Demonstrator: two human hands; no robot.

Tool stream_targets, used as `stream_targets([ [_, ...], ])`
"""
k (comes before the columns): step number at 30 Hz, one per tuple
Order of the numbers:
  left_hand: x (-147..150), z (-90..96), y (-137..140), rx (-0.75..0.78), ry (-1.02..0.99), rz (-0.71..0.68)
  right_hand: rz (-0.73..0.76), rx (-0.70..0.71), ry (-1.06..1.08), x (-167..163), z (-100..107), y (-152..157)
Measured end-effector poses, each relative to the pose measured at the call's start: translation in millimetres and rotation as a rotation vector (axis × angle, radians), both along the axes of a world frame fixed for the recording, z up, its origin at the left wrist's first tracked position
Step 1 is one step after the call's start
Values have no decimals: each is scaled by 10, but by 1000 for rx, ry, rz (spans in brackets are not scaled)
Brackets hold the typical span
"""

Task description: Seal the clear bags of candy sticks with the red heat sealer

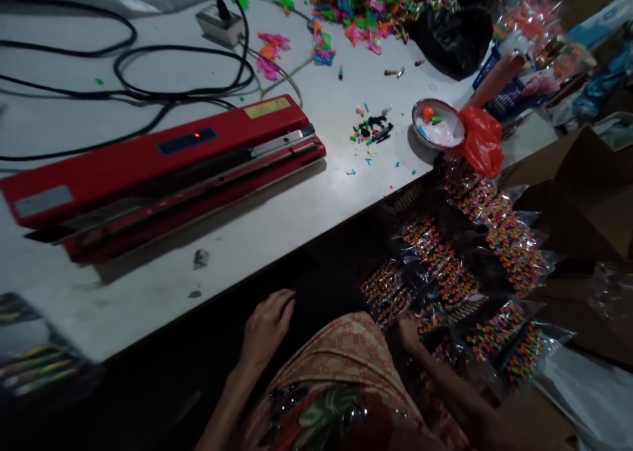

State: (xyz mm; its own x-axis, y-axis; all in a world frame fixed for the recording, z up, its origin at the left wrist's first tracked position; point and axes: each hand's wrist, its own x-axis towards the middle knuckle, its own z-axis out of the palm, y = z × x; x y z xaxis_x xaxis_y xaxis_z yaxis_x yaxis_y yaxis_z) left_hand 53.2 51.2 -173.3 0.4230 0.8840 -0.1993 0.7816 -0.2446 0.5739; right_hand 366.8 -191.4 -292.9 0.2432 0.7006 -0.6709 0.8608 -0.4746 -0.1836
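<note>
My left hand (270,322) is just below the front edge of the white table (277,217), over a dark gap. Its fingers are loosely bent and a little apart, and I see nothing in them. Lower right, my right hand (409,329) reaches down beside the clear packets of small orange, green and pink pieces (448,266). Shadow hides its fingertips, so whether it grips a packet cannot be told. On the table, a long red heat sealer (143,151) shows a lit orange light.
Black cables (185,55) loop behind the sealer to a socket box (220,26). Colourful plastic pieces (346,2) are heaped at the back. A bowl (438,124) stands near the right edge by a red bag (482,141). Cardboard boxes (588,187) lie right.
</note>
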Motion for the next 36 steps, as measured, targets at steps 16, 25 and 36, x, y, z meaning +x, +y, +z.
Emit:
stream_targets([
  [16,685,975,1031,-373,-858,-114,-595,847,950,-284,3230,2204],
  [25,108,1255,1121,-713,-1090,236,-524,530,1691,-1165,3397,3292],
  [36,-471,1167,1740,-375,-1224,920,-479,329,1497,-1288,2247,4186],
])
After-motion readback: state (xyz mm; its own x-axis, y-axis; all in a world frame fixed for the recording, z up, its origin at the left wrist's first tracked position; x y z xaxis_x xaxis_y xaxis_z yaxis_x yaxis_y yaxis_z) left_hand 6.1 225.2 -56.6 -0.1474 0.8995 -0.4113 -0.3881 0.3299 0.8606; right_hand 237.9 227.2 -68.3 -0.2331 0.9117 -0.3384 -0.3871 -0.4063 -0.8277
